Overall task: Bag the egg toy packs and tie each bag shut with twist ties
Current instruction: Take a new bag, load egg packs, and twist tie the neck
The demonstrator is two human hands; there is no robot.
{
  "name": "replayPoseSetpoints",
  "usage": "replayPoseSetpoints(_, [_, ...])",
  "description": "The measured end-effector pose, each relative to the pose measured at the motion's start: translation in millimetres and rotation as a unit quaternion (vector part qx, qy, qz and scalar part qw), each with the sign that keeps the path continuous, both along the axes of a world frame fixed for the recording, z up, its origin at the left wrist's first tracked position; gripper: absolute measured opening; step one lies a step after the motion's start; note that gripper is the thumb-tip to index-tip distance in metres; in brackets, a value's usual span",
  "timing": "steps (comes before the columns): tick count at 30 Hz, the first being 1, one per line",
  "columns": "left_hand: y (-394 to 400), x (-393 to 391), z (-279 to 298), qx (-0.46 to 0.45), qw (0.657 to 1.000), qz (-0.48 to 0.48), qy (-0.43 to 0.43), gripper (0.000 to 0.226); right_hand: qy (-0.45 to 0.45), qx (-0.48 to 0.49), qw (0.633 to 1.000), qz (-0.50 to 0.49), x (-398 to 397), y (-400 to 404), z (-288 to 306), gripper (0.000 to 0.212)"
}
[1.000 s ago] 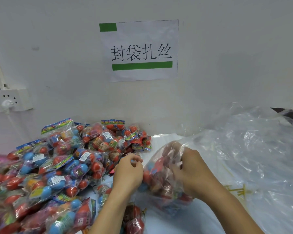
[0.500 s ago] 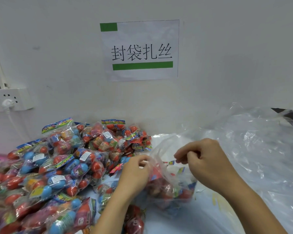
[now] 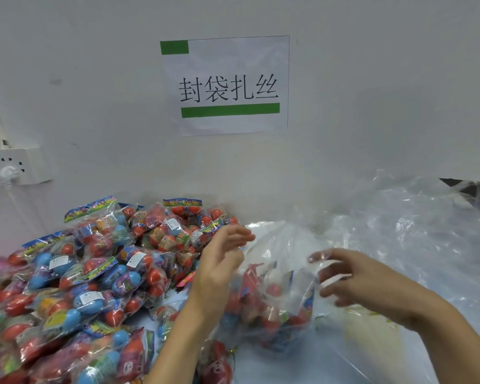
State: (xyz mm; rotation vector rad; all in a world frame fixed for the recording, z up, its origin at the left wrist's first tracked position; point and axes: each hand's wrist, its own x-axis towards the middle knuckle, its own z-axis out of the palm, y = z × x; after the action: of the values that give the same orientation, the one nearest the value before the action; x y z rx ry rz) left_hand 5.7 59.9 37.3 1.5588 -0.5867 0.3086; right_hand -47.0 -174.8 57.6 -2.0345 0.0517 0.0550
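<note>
White power strip (image 3: 14, 169) on the wall at far left, one plug (image 3: 8, 173) in it, cord hanging down. Below that, a big heap of egg toy packs (image 3: 75, 286) covers the left half of the table: red, blue and orange eggs in clear wrappers with printed header cards. Paper sign (image 3: 227, 84) on the wall above centre, green bars, black characters.

Left hand (image 3: 219, 270) is raised at the right edge of the heap, fingers straight and spread, pointing right, gripping nothing. It sits right at the left side of the clear bag (image 3: 272, 286); can't tell whether it touches the film. The bag stands on the table between both hands, mouth loose and untied, several egg packs piled in its lower half.

Right hand (image 3: 352, 284) is on the bag's right side, fingers loosely bent and apart, fingertips seen through a fold of film, nothing clamped. One more pack (image 3: 216, 364) lies at the bottom edge between the forearms. Crumpled pile of clear plastic bags (image 3: 416, 234) fills the right side, up against the wall.
</note>
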Motion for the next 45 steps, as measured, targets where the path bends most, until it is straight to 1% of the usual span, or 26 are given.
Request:
replayPoseSetpoints(2, [1.4, -2.7, 2.3, 0.001, 0.995, -0.101, 0.001, 0.05, 0.031, 0.026, 0.996, 0.078, -0.7, 3.9, -4.6, 0.051])
replayPoseSetpoints(4, [1.7, -7.5, 6.3, 0.073, 0.989, -0.13, 0.003, 0.047, -0.005, 0.028, 0.996, 0.079, 3.2, 9.8, -7.0, 0.055])
replayPoseSetpoints(6, [0.0, -10.8, 4.7, 0.151, 0.985, -0.081, -0.012, 0.037, -0.069, 0.025, 0.996, 0.054, 7.3, 15.8, -7.9, 0.035])
replayPoseSetpoints(8, [-3.0, -8.9, 2.2, 0.17, 0.984, 0.008, -0.049, 0.017, -0.122, 0.011, 0.992, 0.027, 9.8, 21.7, -7.6, 0.011])
replayPoseSetpoints(9, [-5.3, -8.6, 3.6, 0.151, 0.987, 0.038, -0.052, 0.006, -0.145, 0.008, 0.989, 0.015, 11.1, 23.5, -8.4, 0.011])
replayPoseSetpoints(10, [-6.7, -8.9, 5.4, 0.12, 0.989, 0.064, -0.055, 0.003, -0.166, 0.015, 0.986, -0.006, 12.6, 25.3, -8.7, 0.015])
replayPoseSetpoints(12, [-6.8, -8.7, 10.5, 0.018, 0.99, 0.118, -0.071, 0.01, -0.225, 0.06, 0.97, -0.07, 15.2, 27.4, -6.6, 0.017])
replayPoseSetpoints(14, [-3.0, -9.7, 17.3, -0.081, 0.978, 0.168, -0.091, 0.011, -0.291, 0.113, 0.941, -0.133, 17.0, 28.8, -2.7, 0.015])
replayPoseSetpoints(16, [-1.7, -11.7, 20.2, -0.116, 0.967, 0.2, -0.104, 0.014, -0.332, 0.126, 0.921, -0.16, 17.0, 33.7, 0.9, 0.014])
replayPoseSetpoints(18, [-4.6, -14.0, 21.0, -0.118, 0.968, 0.197, -0.104, 0.017, -0.35, 0.126, 0.913, -0.167, 18.0, 40.7, 0.4, 0.015])
replayPoseSetpoints(21, [-6.4, -15.2, 21.4, -0.115, 0.977, 0.157, -0.084, 0.018, -0.351, 0.141, 0.91, -0.17, 20.4, 45.9, -0.6, 0.021])
replayPoseSetpoints(22, [-4.3, -15.1, 21.7, -0.117, 0.982, 0.133, -0.068, 0.024, -0.346, 0.151, 0.91, -0.17, 20.8, 45.4, -0.2, 0.021])
replayPoseSetpoints(24, [4.2, -12.0, 20.1, -0.116, 0.99, 0.07, -0.033, 0.049, -0.324, 0.173, 0.916, -0.159, 20.3, 40.5, 0.3, 0.016])
replayPoseSetpoints(26, [13.6, -10.3, 17.8, -0.091, 0.996, 0.009, -0.001, 0.082, -0.288, 0.201, 0.927, -0.133, 18.5, 30.9, 0.9, 0.013])
replayPoseSetpoints(27, [17.6, -10.5, 17.6, -0.064, 0.998, -0.013, 0.013, 0.096, -0.267, 0.217, 0.932, -0.113, 17.8, 24.1, 1.0, 0.017])
replayPoseSetpoints(29, [24.8, -12.4, 18.4, 0.007, 0.998, -0.046, 0.037, 0.111, -0.227, 0.244, 0.941, -0.058, 15.0, 10.0, 1.8, 0.025])
replayPoseSetpoints(31, [30.7, -13.4, 17.8, 0.09, 0.991, -0.086, 0.057, 0.115, -0.183, 0.252, 0.95, -0.003, 11.8, -1.1, 1.7, 0.04])
replayPoseSetpoints(33, [31.8, -13.9, 15.8, 0.179, 0.974, -0.112, 0.081, 0.119, -0.134, 0.228, 0.963, 0.045, 8.8, -7.4, -0.2, 0.05])
replayPoseSetpoints(34, [30.7, -13.4, 14.2, 0.216, 0.965, -0.113, 0.095, 0.117, -0.106, 0.205, 0.97, 0.074, 6.9, -8.8, -1.4, 0.054])
replayPoseSetpoints(35, [28.5, -13.2, 12.8, 0.24, 0.959, -0.109, 0.103, 0.106, -0.076, 0.178, 0.975, 0.109, 5.2, -9.7, -3.4, 0.061])
replayPoseSetpoints(37, [20.8, -12.0, 10.4, 0.243, 0.961, -0.086, 0.1, 0.071, -0.022, 0.129, 0.977, 0.169, 1.3, -6.4, -5.2, 0.072])
replayPoseSetpoints(38, [15.3, -11.2, 9.5, 0.225, 0.967, -0.068, 0.093, 0.054, -0.018, 0.101, 0.978, 0.18, 0.2, -2.7, -5.6, 0.07])
replayPoseSetpoints(39, [9.8, -9.8, 8.9, 0.199, 0.976, -0.044, 0.081, 0.037, -0.037, 0.065, 0.982, 0.172, 1.6, 1.0, -7.1, 0.058])
replayPoseSetpoints(41, [0.5, -7.3, 7.3, 0.142, 0.989, 0.005, 0.048, 0.012, -0.126, 0.021, 0.989, 0.08, 9.1, 13.9, -8.6, 0.022])
replayPoseSetpoints(42, [-3.2, -6.0, 6.4, 0.121, 0.992, 0.027, 0.032, 0.01, -0.162, 0.028, 0.986, 0.023, 13.1, 20.8, -8.9, 0.012])
replayPoseSetpoints(45, [-9.7, -3.7, 3.5, 0.093, 0.993, 0.064, 0.014, 0.015, -0.217, 0.071, 0.97, -0.079, 20.8, 37.7, -10.5, 0.019])
